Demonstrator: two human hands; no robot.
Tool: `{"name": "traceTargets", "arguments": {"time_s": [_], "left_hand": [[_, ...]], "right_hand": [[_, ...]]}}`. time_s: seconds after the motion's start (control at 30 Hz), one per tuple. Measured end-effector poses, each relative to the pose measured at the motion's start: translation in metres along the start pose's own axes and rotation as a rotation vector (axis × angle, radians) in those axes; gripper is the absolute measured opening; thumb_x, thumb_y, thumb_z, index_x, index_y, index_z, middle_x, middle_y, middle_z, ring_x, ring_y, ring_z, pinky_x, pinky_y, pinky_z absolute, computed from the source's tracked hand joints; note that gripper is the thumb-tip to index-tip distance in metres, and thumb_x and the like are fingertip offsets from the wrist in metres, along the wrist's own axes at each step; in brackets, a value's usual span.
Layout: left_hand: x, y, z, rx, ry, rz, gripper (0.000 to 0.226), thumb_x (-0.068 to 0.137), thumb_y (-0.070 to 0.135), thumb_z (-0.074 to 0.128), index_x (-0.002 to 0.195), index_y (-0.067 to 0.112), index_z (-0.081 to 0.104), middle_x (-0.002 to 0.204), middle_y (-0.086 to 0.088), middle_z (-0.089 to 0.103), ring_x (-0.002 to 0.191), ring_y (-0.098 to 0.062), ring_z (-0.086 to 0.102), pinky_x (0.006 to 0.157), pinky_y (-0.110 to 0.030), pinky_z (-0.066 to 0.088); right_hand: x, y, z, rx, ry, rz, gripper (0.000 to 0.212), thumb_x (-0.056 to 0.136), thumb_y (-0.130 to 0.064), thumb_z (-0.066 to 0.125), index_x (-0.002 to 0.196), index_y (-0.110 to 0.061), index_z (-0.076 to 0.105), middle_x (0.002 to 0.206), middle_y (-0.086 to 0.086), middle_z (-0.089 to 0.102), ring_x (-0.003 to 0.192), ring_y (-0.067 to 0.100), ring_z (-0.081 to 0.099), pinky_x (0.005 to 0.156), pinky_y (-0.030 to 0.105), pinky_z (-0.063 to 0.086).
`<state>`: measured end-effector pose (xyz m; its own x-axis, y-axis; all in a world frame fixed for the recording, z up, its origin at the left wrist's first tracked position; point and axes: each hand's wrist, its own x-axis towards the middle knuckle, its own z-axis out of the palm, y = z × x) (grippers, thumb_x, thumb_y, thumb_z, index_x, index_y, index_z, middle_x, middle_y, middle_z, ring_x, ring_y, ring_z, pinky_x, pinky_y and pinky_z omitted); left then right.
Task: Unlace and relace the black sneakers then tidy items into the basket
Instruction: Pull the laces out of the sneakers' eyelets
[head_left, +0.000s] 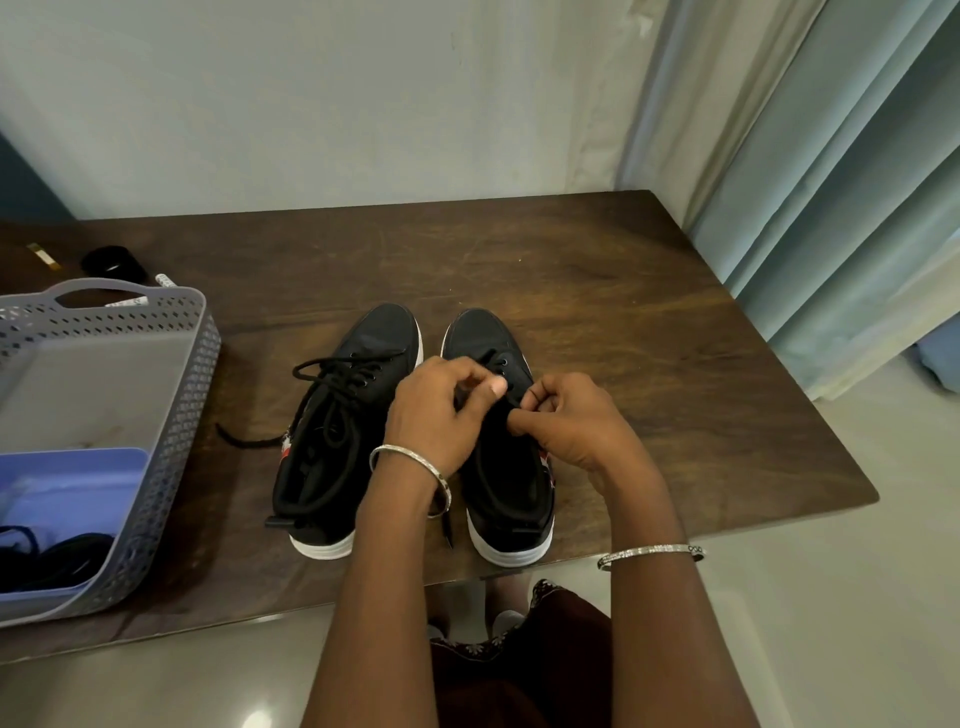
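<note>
mid-frame on the worktop (623, 312), left hand (436, 415) and right hand (571, 431) both pinch the lace (491, 359) of the right sneaker (511, 493). black on black, an eyelet could get skipped; the left sneaker (332, 467) trails a loose lace (249, 441) that a wrist might snag.

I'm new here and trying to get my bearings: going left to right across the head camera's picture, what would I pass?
grey basket → black sneaker with loose laces → black sneaker under the hands → pale curtain
</note>
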<state>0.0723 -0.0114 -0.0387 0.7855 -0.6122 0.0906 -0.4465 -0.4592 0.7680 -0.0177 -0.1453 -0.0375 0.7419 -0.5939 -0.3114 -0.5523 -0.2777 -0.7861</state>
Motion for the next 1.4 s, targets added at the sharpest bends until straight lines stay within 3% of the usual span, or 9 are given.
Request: {"name": "traceTargets", "arguments": {"time_s": [0.3,0.47,0.53,0.7,0.87,1.0,1.1,1.27,1.4], "left_hand": [[-0.005,0.013,-0.003,0.148,0.119,-0.15,0.003,0.082,0.039,0.078,0.085,0.039,0.076,0.081,0.013,0.073,0.084,-0.01,0.069,0.076,-0.035,0.057],[0.001,0.012,-0.008,-0.828,0.425,-0.478,0.009,0.092,0.016,0.071,0.084,0.011,0.072,0.07,-0.004,0.072,0.061,-0.012,0.069,0.061,-0.03,0.057],[0.002,0.007,-0.009,-1.006,0.53,-0.583,0.011,0.097,0.013,0.064,0.089,0.005,0.065,0.077,-0.011,0.07,0.056,-0.01,0.068,0.054,-0.026,0.057],[-0.001,-0.004,-0.009,-0.108,0.567,-0.234,0.012,0.091,0.017,0.062,0.096,0.025,0.07,0.098,0.002,0.072,0.09,-0.017,0.069,0.085,-0.034,0.051],[-0.002,-0.001,-0.002,0.088,0.082,0.026,0.018,0.087,0.033,0.064,0.099,0.041,0.075,0.11,0.014,0.07,0.114,-0.018,0.06,0.098,-0.049,0.047],[-0.001,-0.003,0.002,0.176,0.091,0.034,0.008,0.089,0.031,0.07,0.091,0.038,0.074,0.096,0.016,0.072,0.101,-0.015,0.065,0.09,-0.048,0.051],[-0.001,0.006,0.001,-0.043,0.228,-0.062,0.011,0.096,0.021,0.063,0.09,0.023,0.072,0.084,0.01,0.074,0.083,-0.011,0.07,0.081,-0.035,0.055],[0.002,0.015,-0.019,-1.18,0.384,-0.638,0.022,0.107,0.015,0.044,0.091,0.014,0.059,0.073,0.0,0.073,0.063,-0.008,0.072,0.072,-0.027,0.056],[-0.001,-0.001,-0.015,-0.737,0.493,-0.498,0.02,0.102,0.005,0.049,0.092,0.018,0.062,0.082,-0.004,0.071,0.074,-0.014,0.073,0.085,-0.038,0.059]], "right_hand": [[0.001,0.002,0.001,0.012,-0.007,-0.005,0.012,0.075,-0.012,0.079,0.077,-0.015,0.067,0.053,-0.009,0.055,0.05,0.006,0.054,0.061,0.029,0.048],[0.003,0.004,-0.001,0.027,-0.02,0.0,0.016,0.074,-0.012,0.082,0.072,-0.017,0.066,0.048,-0.011,0.055,0.051,0.004,0.054,0.064,0.03,0.05],[0.002,0.004,0.0,0.031,-0.02,0.001,0.016,0.074,-0.012,0.082,0.072,-0.018,0.067,0.048,-0.011,0.055,0.051,0.003,0.054,0.064,0.029,0.05],[0.002,0.003,0.0,0.029,-0.016,-0.001,0.014,0.074,-0.012,0.081,0.074,-0.016,0.068,0.047,-0.012,0.055,0.05,0.002,0.053,0.064,0.028,0.049],[0.001,0.002,0.0,0.015,0.003,-0.009,0.012,0.075,-0.012,0.079,0.075,-0.016,0.068,0.05,-0.011,0.056,0.053,0.006,0.055,0.064,0.033,0.052],[0.001,0.002,-0.001,0.009,-0.004,-0.011,0.011,0.076,-0.013,0.079,0.077,-0.015,0.069,0.054,-0.008,0.057,0.055,0.007,0.056,0.064,0.032,0.053],[0.001,0.003,-0.001,0.028,-0.015,0.001,0.013,0.076,-0.012,0.08,0.076,-0.016,0.068,0.055,-0.008,0.058,0.055,0.008,0.057,0.065,0.032,0.054],[0.002,0.004,0.0,0.046,-0.022,0.009,0.015,0.074,-0.012,0.082,0.075,-0.017,0.067,0.06,-0.004,0.062,0.059,0.01,0.059,0.067,0.031,0.053],[0.003,0.004,0.0,0.047,-0.016,0.005,0.015,0.074,-0.011,0.082,0.075,-0.017,0.068,0.058,-0.006,0.061,0.057,0.007,0.057,0.065,0.029,0.051]]}}
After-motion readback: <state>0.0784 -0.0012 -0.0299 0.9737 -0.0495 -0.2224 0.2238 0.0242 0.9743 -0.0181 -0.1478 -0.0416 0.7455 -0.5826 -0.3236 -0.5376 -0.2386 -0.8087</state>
